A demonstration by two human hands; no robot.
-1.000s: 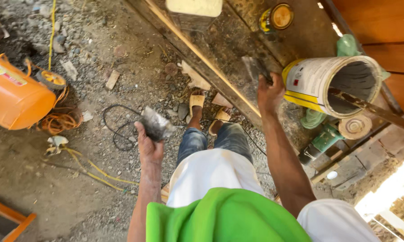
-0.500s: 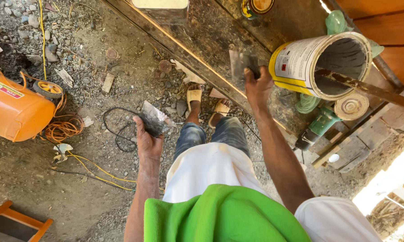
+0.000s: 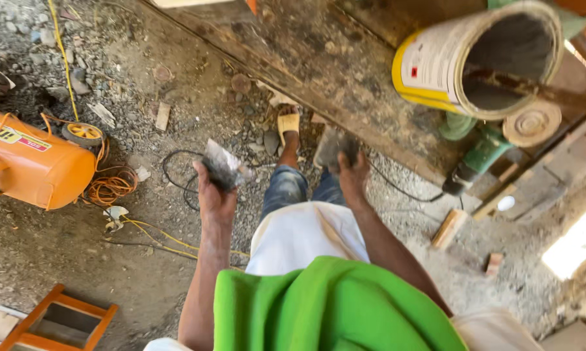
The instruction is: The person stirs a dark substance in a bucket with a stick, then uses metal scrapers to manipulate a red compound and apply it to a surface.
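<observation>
Head view, looking straight down at a dusty gravel floor (image 3: pixel 59 260).

Left hand (image 3: pixel 215 195): raised in front of the body, grip closed around a small grey mortar-caked tool (image 3: pixel 223 168), a flat blade or pad with wet grey material on it; exact kind not clear. Held above the floor, just left of the person's knee.

Right hand (image 3: pixel 350 175): reaching forward, grip wrapped over a second grey tool (image 3: pixel 335 148), blurred, likely a trowel or float. It sits close to the lower edge of the dirty plank (image 3: pixel 319 58) that runs diagonally across the frame.

Beyond the plank: a yellow-and-white bucket (image 3: pixel 449 65), mouth toward the camera, a rusty bar (image 3: pixel 540 91) across it. Green angle grinder (image 3: pixel 481 153) below it. Orange compressor tank (image 3: pixel 33 166) and coiled orange hose (image 3: pixel 111 185) at far left.

Judgement: both hands appear loaded and carrying, mid-transfer between material and working surface. A next move would call for keeping the left tool level so the mortar stays on, and steady footing among the loose cables (image 3: pixel 176 175).
</observation>
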